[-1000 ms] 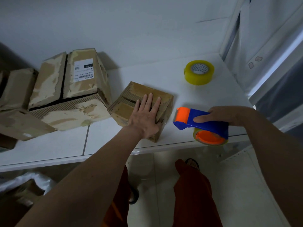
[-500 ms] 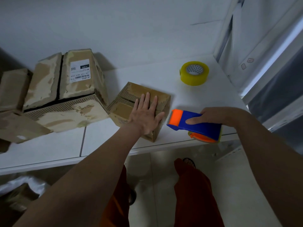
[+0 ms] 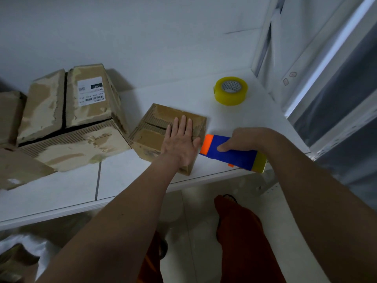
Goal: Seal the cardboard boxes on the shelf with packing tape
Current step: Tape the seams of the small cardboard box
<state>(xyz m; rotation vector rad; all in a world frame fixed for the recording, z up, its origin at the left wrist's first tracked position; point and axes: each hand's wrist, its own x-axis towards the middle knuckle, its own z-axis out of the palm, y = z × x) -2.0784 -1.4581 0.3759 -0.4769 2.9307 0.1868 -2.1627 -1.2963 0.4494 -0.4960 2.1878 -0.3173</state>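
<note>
Left hand (image 3: 180,142) flat on top of the small cardboard box (image 3: 161,129), fingers straight and together, palm pressing down near the box's right edge. Small box sitting on the white shelf (image 3: 122,180), near its front edge, turned at an angle, top flaps closed with a seam running across under the fingertips. Right hand (image 3: 243,139) curled round the blue tape dispenser (image 3: 230,154), thumb along its near side. Dispenser's orange front end (image 3: 208,145) just beside the right edge of the small box, close to the left thumb; whether touching the box, cannot tell. Yellow tape roll (image 3: 260,165) mounted at the dispenser's rear, over the shelf's front edge. Spare yellow tape roll (image 3: 231,90) lying flat farther back on the shelf, well apart from both hands. Large cardboard box (image 3: 69,123) to the left of the small one, touching or nearly touching it, white label (image 3: 90,91) on top, dark gap between its flaps. More cardboard (image 3: 10,115) at the far left, partly out of view
</note>
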